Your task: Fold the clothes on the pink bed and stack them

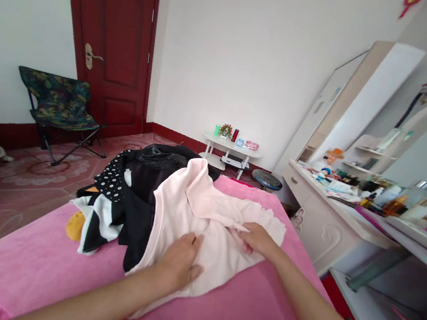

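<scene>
A pale pink garment (pixel 209 249) lies spread and wrinkled on the pink bed cover, one part of it folded up at the far side. My left hand (pixel 181 262) rests on its near left part, thumb apart from the fingers. Farther right, my right hand (pixel 260 239) is closed on a pinch of the same cloth, raising a small ridge. The garment's left edge overlaps a heap of dark clothes (pixel 149 172). In that heap are a black polka-dot piece (pixel 112 178) and a black-and-white piece (pixel 103 221).
Pink cover (pixel 45 269) surrounds the clothes. On the right stands a white dressing table (pixel 320 216) crowded with bottles. A low white stand (pixel 234 149) is by the far wall, with a round dark stool (pixel 267 179) nearby. At left are a folding chair (pixel 61 108) and a red door (pixel 114 42).
</scene>
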Motion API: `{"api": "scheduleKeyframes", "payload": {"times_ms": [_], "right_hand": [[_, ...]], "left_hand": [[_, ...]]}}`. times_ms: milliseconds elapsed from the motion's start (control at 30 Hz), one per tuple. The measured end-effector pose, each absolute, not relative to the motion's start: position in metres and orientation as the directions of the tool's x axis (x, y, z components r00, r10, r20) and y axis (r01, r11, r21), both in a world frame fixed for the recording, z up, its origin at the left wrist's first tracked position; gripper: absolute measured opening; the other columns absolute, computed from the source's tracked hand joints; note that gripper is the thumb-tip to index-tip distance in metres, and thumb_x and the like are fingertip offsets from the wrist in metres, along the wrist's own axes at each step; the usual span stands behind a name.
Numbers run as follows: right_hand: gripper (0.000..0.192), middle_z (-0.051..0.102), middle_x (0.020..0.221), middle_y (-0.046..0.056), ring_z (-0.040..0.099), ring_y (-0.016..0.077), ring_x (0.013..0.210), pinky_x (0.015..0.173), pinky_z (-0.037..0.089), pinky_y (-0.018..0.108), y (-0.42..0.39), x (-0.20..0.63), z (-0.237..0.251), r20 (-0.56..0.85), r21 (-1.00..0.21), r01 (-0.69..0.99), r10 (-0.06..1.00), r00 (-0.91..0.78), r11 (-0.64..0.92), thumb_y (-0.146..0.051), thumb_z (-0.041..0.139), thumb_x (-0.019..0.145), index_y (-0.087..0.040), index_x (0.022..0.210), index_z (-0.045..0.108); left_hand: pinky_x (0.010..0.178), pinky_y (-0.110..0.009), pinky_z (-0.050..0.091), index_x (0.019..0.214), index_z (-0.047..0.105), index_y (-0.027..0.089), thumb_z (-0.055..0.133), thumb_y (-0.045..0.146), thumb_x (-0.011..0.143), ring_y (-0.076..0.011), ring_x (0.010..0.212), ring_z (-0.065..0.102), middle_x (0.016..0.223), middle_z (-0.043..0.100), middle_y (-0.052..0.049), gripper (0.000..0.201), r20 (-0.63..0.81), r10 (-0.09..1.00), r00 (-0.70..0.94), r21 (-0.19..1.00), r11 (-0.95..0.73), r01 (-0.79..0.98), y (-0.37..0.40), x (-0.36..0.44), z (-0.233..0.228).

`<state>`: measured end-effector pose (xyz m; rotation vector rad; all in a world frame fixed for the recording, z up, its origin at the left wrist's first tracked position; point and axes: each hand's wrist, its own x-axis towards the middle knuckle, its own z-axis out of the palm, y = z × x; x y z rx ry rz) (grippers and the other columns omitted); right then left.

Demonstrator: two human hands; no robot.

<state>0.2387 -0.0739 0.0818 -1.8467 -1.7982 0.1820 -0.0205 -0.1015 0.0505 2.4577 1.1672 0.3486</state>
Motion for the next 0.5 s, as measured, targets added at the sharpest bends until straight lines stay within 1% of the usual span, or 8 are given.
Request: {"api": "scheduleKeyframes", "payload": {"times_ms": [100,167,233,300,333,400,467,500], "right_hand": [[0.031,0.069,0.064,0.009,0.064,0.0193,0.054,0.054,0.048,0.030,-0.051,0.248,0.141,0.200,-0.607,0.789,0.979,0.041,0.091,-0.039,0.050,0.082,-0.014,0.083,0.069],[0.043,0.069,0.102,0.014,0.068,0.0213,0.084,0.066,0.051,0.034,-0.033,0.263,0.181,0.363,-0.777,0.593,0.920,0.147,0.212,-0.043,0.032,0.091,-0.018,0.113,0.058],[0.046,0.050,0.136,0.010,0.057,0.0204,0.113,0.076,0.050,0.036,-0.023,0.277,0.202,0.458,-0.856,0.402,0.836,0.302,0.324,-0.049,0.023,0.093,-0.031,0.132,0.040],[0.049,0.034,0.148,0.005,0.043,0.0204,0.128,0.084,0.049,0.039,-0.025,0.284,0.192,0.424,-0.885,0.365,0.826,0.370,0.291,-0.055,0.027,0.092,-0.037,0.137,0.031],[0.051,0.032,0.149,0.005,0.039,0.0212,0.131,0.086,0.048,0.040,-0.031,0.283,0.175,0.382,-0.885,0.406,0.857,0.346,0.230,-0.055,0.032,0.090,-0.036,0.137,0.032],[0.052,0.041,0.143,0.008,0.042,0.0231,0.129,0.092,0.045,0.041,-0.047,0.273,0.125,0.302,-0.822,0.553,0.929,0.216,0.138,-0.052,0.044,0.087,-0.029,0.133,0.042],[0.042,0.058,0.127,0.010,0.054,0.0243,0.115,0.093,0.044,0.043,-0.066,0.258,0.071,0.230,-0.705,0.701,0.970,0.078,0.111,-0.044,0.047,0.086,-0.022,0.120,0.056],[0.038,0.062,0.120,0.010,0.056,0.0245,0.111,0.095,0.043,0.043,-0.075,0.250,0.049,0.259,-0.604,0.788,0.964,0.052,0.120,-0.040,0.044,0.087,-0.021,0.116,0.060]], "left_hand": [[0.084,-0.030,0.046,0.112,0.062,0.018,0.050,0.011,0.076,-0.0217,0.092,0.059,0.102,0.060,-0.009,0.038,0.120,0.619,0.776,0.577,-0.679,0.453,-0.114,-0.016,0.067],[0.075,-0.023,0.046,0.100,0.067,0.022,0.050,0.007,0.074,-0.0159,0.081,0.058,0.089,0.059,-0.003,0.035,0.182,0.453,0.873,0.683,-0.697,0.219,-0.129,-0.030,0.096],[0.066,-0.020,0.044,0.089,0.071,0.024,0.053,0.007,0.072,-0.0125,0.071,0.056,0.078,0.056,0.000,0.030,0.193,0.316,0.929,0.762,-0.644,0.061,-0.138,-0.056,0.129],[0.060,-0.020,0.043,0.081,0.072,0.022,0.059,0.010,0.071,-0.0124,0.065,0.055,0.072,0.055,-0.001,0.021,0.170,0.244,0.955,0.802,-0.597,0.010,-0.134,-0.091,0.154],[0.061,-0.022,0.043,0.077,0.072,0.022,0.059,0.012,0.073,-0.0134,0.066,0.056,0.072,0.057,-0.002,0.017,0.163,0.284,0.945,0.799,-0.599,0.042,-0.126,-0.109,0.162],[0.063,-0.025,0.044,0.073,0.069,0.022,0.056,0.016,0.078,-0.0155,0.067,0.057,0.073,0.060,-0.003,0.015,0.200,0.506,0.839,0.735,-0.644,0.213,-0.105,-0.141,0.166],[0.067,-0.028,0.045,0.067,0.066,0.023,0.053,0.020,0.079,-0.0179,0.070,0.058,0.075,0.062,-0.003,0.018,0.313,0.700,0.642,0.611,-0.666,0.429,-0.090,-0.161,0.163],[0.069,-0.030,0.046,0.068,0.066,0.023,0.052,0.023,0.079,-0.0191,0.073,0.059,0.078,0.063,-0.004,0.018,0.369,0.740,0.563,0.565,-0.659,0.497,-0.089,-0.166,0.161]]}}
